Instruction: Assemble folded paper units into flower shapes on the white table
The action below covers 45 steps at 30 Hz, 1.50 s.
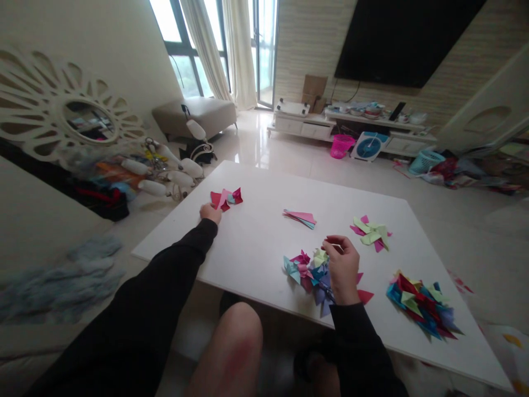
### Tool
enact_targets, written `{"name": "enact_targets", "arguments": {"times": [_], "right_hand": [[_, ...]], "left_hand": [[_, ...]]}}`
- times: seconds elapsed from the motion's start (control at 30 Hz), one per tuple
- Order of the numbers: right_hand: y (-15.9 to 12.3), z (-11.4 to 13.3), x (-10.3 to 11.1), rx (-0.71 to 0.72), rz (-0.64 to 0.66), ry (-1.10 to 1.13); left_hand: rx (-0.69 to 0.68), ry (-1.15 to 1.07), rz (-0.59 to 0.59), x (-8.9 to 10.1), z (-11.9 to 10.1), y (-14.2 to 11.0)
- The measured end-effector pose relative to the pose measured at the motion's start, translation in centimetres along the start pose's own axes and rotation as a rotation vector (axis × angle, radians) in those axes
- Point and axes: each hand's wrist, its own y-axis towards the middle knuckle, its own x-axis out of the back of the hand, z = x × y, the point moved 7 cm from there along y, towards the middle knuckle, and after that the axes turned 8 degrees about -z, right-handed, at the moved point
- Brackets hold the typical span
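My left hand (210, 213) reaches to the table's left side. Its fingers are closed at the near edge of a small group of red and pink folded papers (225, 199), gripping a pink folded paper. A light blue piece shows in that group. My right hand (344, 267) is raised over a mixed pile of folded paper pinwheels (303, 269). Its fingers are loosely curled, with a gap between thumb and forefinger and nothing visible in them. The hand hides part of the pile, which has blue, purple, pink and pale green pieces.
On the white table (256, 242) lie a fan of paper strips (301, 217), a green and pink pinwheel (374, 232) and another multicoloured heap (424, 304) at the right. Beyond stand a pink basket (341, 146), a blue fan (369, 146) and a lamp (182, 171).
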Motion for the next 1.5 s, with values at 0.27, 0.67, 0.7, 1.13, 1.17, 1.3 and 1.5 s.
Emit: {"name": "enact_targets", "arguments": {"times": [0.27, 0.67, 0.7, 1.13, 1.17, 1.3, 1.5], "right_hand": [[-0.4, -0.2, -1.3, -0.035, 0.015, -0.007], [-1.0, 1.2, -1.1, -0.008, 0.031, 0.015], [-1.0, 1.3, -1.0, -0.005, 0.031, 0.02], [-0.7, 1.5, 1.0, -0.037, 0.013, 0.259], [-0.6, 1.5, 1.5, -0.03, -0.007, 0.276], [0.3, 0.8, 2.8, 0.011, -0.044, 0.24], [2.1, 0.0, 3.7, 0.01, -0.095, 0.168]], "left_hand": [[0.02, 0.114, 0.072, -1.0, 2.8, 1.9], [0.164, -0.259, 0.005, 2.5, -2.5, -1.4], [0.164, -0.326, 0.026, 2.4, -4.0, -2.6], [0.401, -1.227, 0.964, -1.0, -17.9, -36.5], [0.428, -1.246, 0.979, -1.4, -18.0, -37.6], [0.459, -1.261, 1.023, -3.5, -17.8, -39.0], [0.431, -1.165, 1.101, -6.4, -17.4, -38.4]]}}
